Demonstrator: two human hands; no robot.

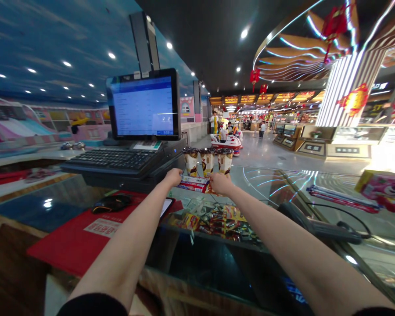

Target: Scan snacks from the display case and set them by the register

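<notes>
Mentos packs [194, 184], far ends finger-hidden

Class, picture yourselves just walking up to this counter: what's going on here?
A person's bare left hand and right hand hold opposite ends of some slim red, white and blue packets at the glass counter. Just beyond stand three brown-and-white patterned cups with dark lids. To the left, a black checkout terminal has its screen lit.

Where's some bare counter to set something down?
Bare glass shows left of the flat red mat, and between the three brown-and-white cups and the long blue-and-red packages. It's crowded around your left hand and right hand.
</notes>
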